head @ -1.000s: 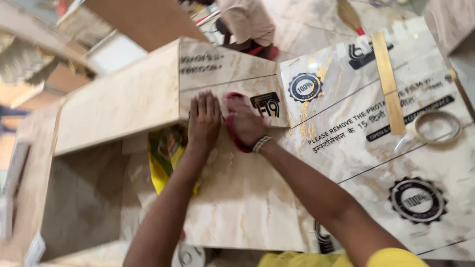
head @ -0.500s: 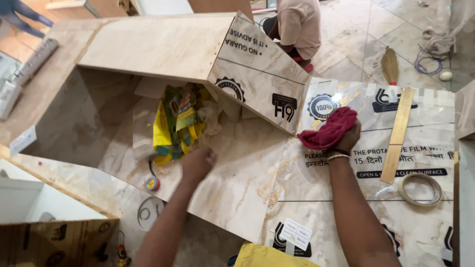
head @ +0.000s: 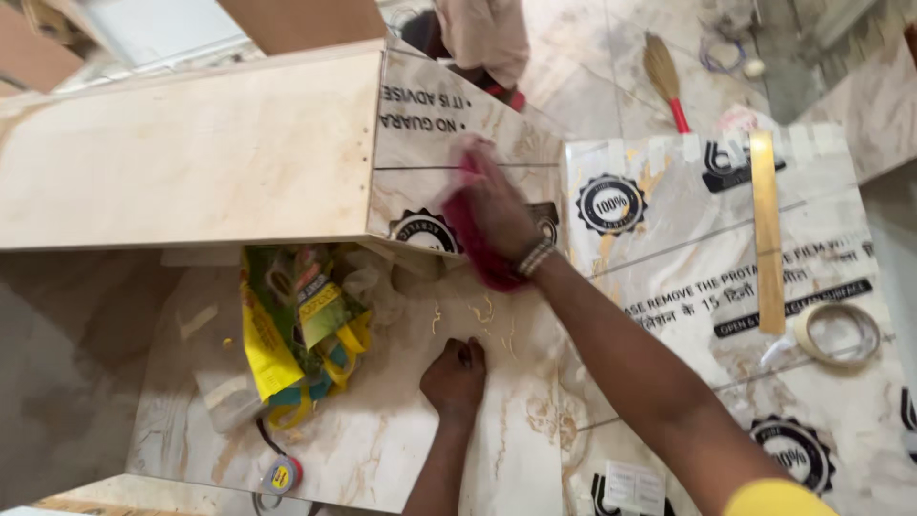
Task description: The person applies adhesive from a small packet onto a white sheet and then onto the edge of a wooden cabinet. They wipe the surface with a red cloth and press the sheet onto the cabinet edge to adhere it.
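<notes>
on the end of the wooden box the right hand is closed around a red cloth, maybe blurry, while the left hand lies flat on the board, so a hard rub could push the box sideways.

The floor is of pale marble-look tiles, with soft daylight on it. A broom with a red handle lies on it at the top, and near it a coil of wire. Another person crouches at the upper edge. A plywood board leans at the top, and white panels stand at the upper left.
</notes>
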